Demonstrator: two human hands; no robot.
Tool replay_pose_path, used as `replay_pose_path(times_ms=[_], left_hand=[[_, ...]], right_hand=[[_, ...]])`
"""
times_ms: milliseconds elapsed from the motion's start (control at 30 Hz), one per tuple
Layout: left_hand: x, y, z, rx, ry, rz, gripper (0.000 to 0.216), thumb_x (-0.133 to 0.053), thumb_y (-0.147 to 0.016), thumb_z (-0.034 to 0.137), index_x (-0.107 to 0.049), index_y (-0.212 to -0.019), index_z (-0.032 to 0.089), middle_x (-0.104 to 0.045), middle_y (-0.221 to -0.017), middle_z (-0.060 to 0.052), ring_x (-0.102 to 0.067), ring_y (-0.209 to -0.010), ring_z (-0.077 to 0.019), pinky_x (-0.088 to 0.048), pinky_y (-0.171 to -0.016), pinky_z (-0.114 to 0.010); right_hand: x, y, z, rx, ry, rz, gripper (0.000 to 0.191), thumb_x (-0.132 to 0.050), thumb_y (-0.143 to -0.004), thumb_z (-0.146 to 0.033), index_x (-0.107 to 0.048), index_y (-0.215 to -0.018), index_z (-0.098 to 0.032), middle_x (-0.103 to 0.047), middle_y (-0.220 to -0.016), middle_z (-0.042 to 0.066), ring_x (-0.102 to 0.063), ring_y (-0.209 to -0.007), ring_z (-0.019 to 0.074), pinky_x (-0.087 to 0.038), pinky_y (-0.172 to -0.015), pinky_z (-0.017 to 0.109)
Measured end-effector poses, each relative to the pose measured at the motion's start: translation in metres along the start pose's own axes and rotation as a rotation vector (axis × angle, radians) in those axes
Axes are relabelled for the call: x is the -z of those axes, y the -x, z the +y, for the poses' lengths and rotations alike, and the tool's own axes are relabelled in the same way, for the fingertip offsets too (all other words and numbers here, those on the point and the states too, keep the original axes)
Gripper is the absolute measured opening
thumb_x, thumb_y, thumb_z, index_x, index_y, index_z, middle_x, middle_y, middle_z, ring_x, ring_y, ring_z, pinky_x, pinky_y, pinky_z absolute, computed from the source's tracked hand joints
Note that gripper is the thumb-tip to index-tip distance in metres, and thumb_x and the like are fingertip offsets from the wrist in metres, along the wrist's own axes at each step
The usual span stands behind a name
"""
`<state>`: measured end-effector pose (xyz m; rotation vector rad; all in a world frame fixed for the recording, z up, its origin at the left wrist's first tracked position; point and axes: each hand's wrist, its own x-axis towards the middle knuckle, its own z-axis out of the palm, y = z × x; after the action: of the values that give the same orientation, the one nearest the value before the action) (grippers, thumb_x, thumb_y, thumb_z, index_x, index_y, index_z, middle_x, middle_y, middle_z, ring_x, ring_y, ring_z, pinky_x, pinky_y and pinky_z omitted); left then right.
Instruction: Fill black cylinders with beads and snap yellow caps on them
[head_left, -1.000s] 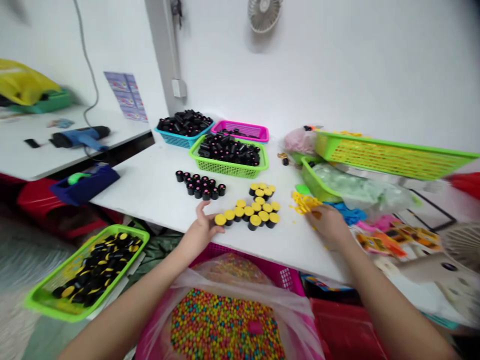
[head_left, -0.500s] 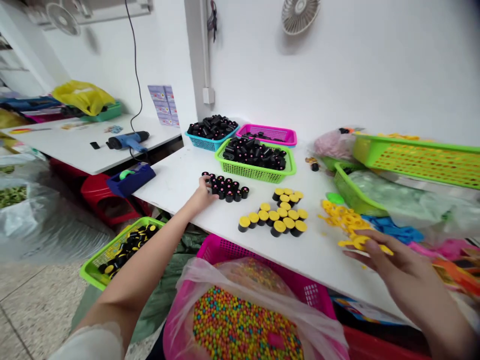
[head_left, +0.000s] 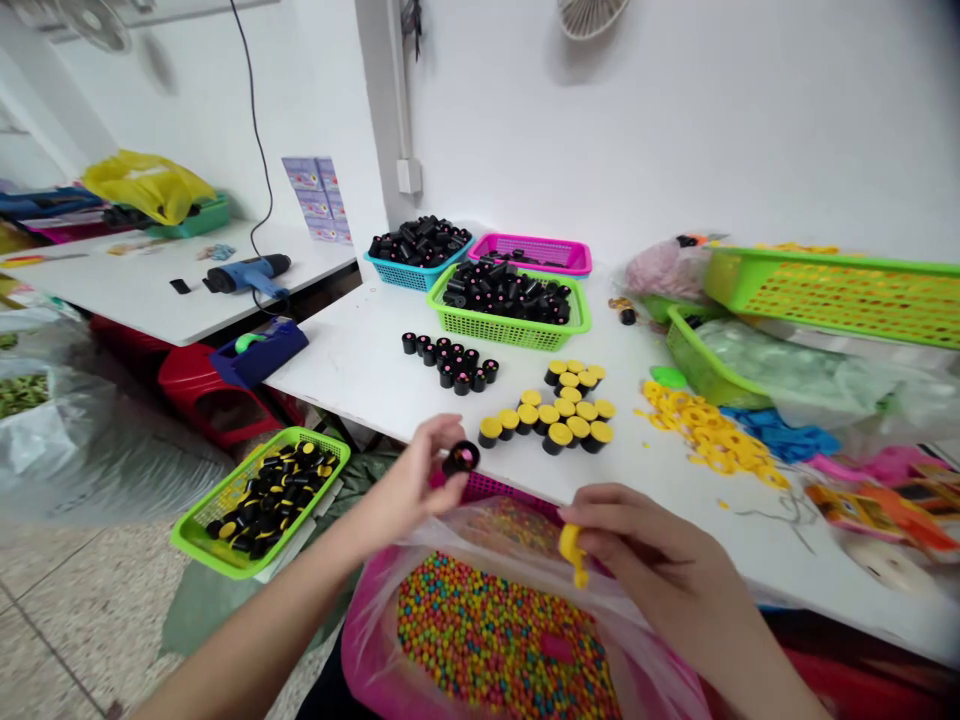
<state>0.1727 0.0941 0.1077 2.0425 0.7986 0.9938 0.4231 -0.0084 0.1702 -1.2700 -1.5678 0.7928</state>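
Between the thumb and fingers of my left hand is a small black cylinder, tilted so its end with a pink centre faces me. My right hand pinches a yellow plastic piece over the bin's right side. Below both hands, a pink bin lined with clear plastic holds many small coloured balls. On the white table stand a group of black cylinders with pink centres and a group of yellow-topped black cylinders. Loose yellow pieces lie to the right.
Behind are a green basket and a blue basket of black cylinders, and a pink basket. At lower left, a green basket holds yellow-and-black cylinders. A blue heat gun lies on the other table. Green baskets crowd the right.
My left hand has lifted a black cylinder from the group and brought it down over the bin. My right hand has moved left from the yellow pile with one yellow piece.
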Motion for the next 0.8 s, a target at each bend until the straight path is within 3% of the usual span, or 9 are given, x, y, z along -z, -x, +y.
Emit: replay_pose_path(times_ms=[67,133,267,400,567,700,800], left_hand=[[-0.018,0.021,0.025,-0.224,0.055,-0.061,0.057,-0.045,-0.093,0.016,-0.013,-0.138,0.031,-0.048,-0.123,-0.011,-0.055,-0.111,-0.0196,-0.051,-0.092,-0.038],[-0.031,0.034,0.043,-0.338,0.104,-0.083,0.057,-0.039,-0.095,0.014,-0.007,-0.138,0.033,-0.046,-0.128,-0.012,-0.053,-0.116,-0.0206,-0.05,-0.094,-0.04],[-0.038,0.039,0.058,-0.334,0.181,-0.078,0.055,-0.033,-0.098,0.024,0.0,-0.141,0.033,-0.043,-0.135,-0.015,-0.048,-0.126,-0.0246,-0.044,-0.1,-0.046],[-0.037,0.036,0.062,-0.408,0.175,-0.046,0.056,-0.037,-0.099,0.035,-0.004,-0.144,0.032,-0.049,-0.131,-0.013,-0.05,-0.123,-0.0253,-0.04,-0.103,-0.047],[-0.043,0.041,0.068,-0.283,0.118,-0.002,0.039,-0.038,-0.099,0.032,-0.029,-0.136,0.025,-0.056,-0.119,-0.011,-0.054,-0.117,-0.0252,-0.042,-0.1,-0.046],[-0.054,0.049,0.075,-0.16,0.31,0.097,0.038,-0.031,-0.101,0.029,-0.025,-0.139,0.033,-0.058,-0.12,-0.006,-0.056,-0.113,-0.0206,-0.041,-0.1,-0.042],[-0.059,0.052,0.084,0.104,0.602,0.134,0.033,-0.03,-0.103,0.033,-0.029,-0.135,0.034,-0.06,-0.118,-0.004,-0.057,-0.11,-0.0177,-0.042,-0.098,-0.036]], right_hand=[[-0.017,-0.001,-0.014,-0.062,-0.099,0.002,0.013,-0.07,-0.079,-0.028,-0.077,-0.09,-0.029,-0.072,-0.085,0.003,-0.07,-0.073,0.0151,-0.059,-0.06,0.022],[-0.03,-0.001,-0.023,-0.133,-0.183,0.002,0.014,-0.072,-0.078,-0.029,-0.077,-0.091,-0.028,-0.073,-0.082,0.002,-0.069,-0.068,0.0147,-0.059,-0.058,0.022],[-0.04,0.001,-0.029,-0.072,-0.152,-0.012,0.008,-0.077,-0.073,-0.028,-0.079,-0.081,-0.029,-0.074,-0.089,0.004,-0.07,-0.066,0.0149,-0.058,-0.053,0.022],[-0.042,0.01,-0.028,-0.022,-0.156,0.051,0.021,-0.079,-0.071,-0.023,-0.077,-0.089,-0.033,-0.075,-0.084,-0.001,-0.072,-0.073,0.0156,-0.06,-0.059,0.022],[-0.049,0.019,-0.027,0.02,-0.155,0.091,0.012,-0.078,-0.074,-0.02,-0.076,-0.081,-0.03,-0.075,-0.083,-0.002,-0.071,-0.07,0.0127,-0.059,-0.058,0.018],[-0.052,0.022,-0.027,0.158,0.018,0.151,0.015,-0.076,-0.077,-0.018,-0.075,-0.087,-0.029,-0.073,-0.086,-0.003,-0.069,-0.075,0.0104,-0.06,-0.069,0.017],[-0.047,0.024,-0.022,0.368,0.22,0.102,0.02,-0.07,-0.083,-0.019,-0.071,-0.102,-0.025,-0.069,-0.099,0.002,-0.068,-0.088,0.0122,-0.059,-0.081,0.021]])
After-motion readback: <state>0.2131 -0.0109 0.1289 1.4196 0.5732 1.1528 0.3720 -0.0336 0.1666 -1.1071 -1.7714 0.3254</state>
